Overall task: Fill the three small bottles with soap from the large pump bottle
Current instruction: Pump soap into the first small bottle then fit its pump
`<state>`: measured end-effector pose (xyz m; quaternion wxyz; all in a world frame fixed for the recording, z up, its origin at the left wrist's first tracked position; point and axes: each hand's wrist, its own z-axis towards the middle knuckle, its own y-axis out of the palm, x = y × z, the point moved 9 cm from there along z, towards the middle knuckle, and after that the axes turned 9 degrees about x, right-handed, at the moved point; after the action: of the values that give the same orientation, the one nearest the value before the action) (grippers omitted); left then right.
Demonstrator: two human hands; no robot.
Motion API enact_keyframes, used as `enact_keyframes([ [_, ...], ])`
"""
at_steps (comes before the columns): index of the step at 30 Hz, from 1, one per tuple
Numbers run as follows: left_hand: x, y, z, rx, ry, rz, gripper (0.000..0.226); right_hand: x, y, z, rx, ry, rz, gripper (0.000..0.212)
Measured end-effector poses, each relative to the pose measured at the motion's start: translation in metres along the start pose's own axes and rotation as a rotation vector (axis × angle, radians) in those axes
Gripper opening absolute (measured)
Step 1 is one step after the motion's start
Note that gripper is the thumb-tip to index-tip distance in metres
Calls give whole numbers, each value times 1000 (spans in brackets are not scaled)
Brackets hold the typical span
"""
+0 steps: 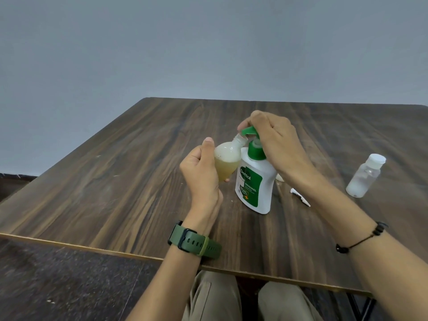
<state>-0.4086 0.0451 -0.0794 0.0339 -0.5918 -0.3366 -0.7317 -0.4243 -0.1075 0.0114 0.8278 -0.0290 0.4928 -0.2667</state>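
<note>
Nearest my camera: two knees in khaki trousers (pixel 222 297) under the near edge of the bench (pixel 115 181). All positions below are referenced to the large pump bottle (pixel 254 184).

Pump bottle: white body, green label, green pump head (pixel 251 132); stands upright on the bench, about mid-surface.

Right hand (pixel 278 144): on top of the pump head, fingers curled over it, grip closed around the head. Black cord bracelet (pixel 361 239) on that wrist.

Left hand (pixel 201 172): just left of the pump bottle, grip wrapped closed around a small bottle (pixel 228 158). That bottle is tilted, its open neck up against the pump spout, its body touching the pump bottle's shoulder. It holds yellowish liquid to roughly half, with foam above. Green watch (pixel 194 242) on that wrist.

Second small bottle (pixel 366 174): well right of the pump bottle, white cap on, clear, leaning; contents I cannot tell.

Small white object (pixel 300 198): on the bench just right of the pump bottle, partly hidden by my right forearm; unidentified.
</note>
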Motion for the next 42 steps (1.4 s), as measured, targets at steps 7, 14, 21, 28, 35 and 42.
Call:
enact_keyframes([
  [7, -9, -3, -9, 5, -98, -29, 45, 20, -29, -6, 15, 44, 110, 29],
  [14, -27, -21, -43, 46, -284, -58, 34, 90, -73, -41, -7, 119, -495, 25],
  [21, -55, -18, -98, 9, -467, -94, 35, 120, -72, -70, -250, -9, -880, 20],
  [28, -58, -16, -113, 22, -511, -96, 28, 38, -99, -60, 64, 244, 456, 13],
  [35, -57, -5, -121, -13, -544, -117, 22, -30, -87, -53, 6, 204, 876, 12],
  [42, -54, -4, -121, -33, -561, -123, 22, -17, -63, -59, -16, 232, 886, 12],
])
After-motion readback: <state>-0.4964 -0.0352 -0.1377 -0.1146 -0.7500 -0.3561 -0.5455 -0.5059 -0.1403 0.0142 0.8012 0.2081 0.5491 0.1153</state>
